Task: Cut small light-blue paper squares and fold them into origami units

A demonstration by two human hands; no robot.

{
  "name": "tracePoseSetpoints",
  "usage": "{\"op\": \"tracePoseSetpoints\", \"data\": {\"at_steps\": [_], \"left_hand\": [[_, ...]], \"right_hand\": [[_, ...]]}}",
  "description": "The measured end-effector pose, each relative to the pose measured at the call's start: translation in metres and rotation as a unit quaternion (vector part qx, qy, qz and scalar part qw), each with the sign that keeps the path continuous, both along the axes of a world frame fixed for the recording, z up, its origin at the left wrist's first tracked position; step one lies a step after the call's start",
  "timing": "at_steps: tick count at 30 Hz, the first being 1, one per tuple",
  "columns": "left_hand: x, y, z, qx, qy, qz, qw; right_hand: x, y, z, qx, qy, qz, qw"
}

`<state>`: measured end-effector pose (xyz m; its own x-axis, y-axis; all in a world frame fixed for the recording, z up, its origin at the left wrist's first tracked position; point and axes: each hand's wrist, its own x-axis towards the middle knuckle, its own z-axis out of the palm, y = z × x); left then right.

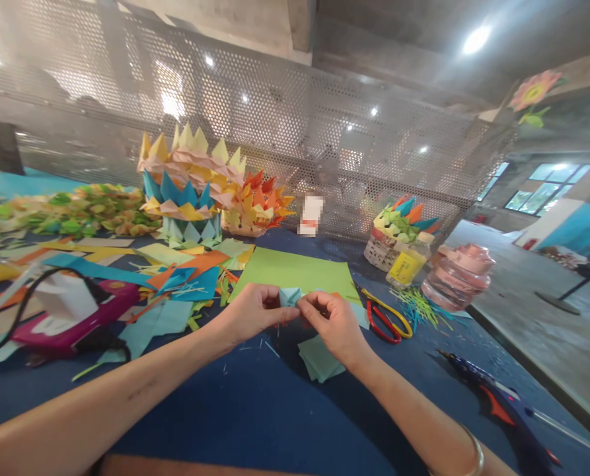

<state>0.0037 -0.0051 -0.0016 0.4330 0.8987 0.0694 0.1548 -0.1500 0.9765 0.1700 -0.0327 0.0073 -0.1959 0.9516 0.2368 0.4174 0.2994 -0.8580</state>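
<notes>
Between my two hands, just above the table, is a small piece of folded light blue paper (289,297). My left hand (258,309) pinches it from the left, thumb below and fingers behind. The fingertips of my right hand (331,324) close on its right side. Below my right hand lies a small stack of pale blue-green paper squares (319,360). A green sheet (299,268) is spread behind both hands. To the right of my right hand rest scissors (388,318) with red and yellow handles.
Folded-paper crowns (190,188) and paper scraps (176,271) crowd the left, near a magenta device (76,324) with a black cable. On the right are a glue gun (503,400), a yellow-labelled bottle (411,261), a pink bottle (458,277) and cut strips. A perforated metal screen (275,125) stands behind.
</notes>
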Motion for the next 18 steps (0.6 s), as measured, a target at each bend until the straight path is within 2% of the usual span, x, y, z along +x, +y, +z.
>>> {"op": "tracePoseSetpoints", "data": {"at_steps": [3,18], "left_hand": [[0.0006,0.0002,-0.001,-0.004,-0.003,0.014,1.0],[0.0003,-0.0029,0.0017,0.024,0.023,0.008,0.999]], "right_hand": [[-0.0004,-0.0008,-0.0003,0.001,-0.008,0.005,1.0],[0.0023,0.0009,-0.0052,0.033,-0.055,0.005,0.998]]}}
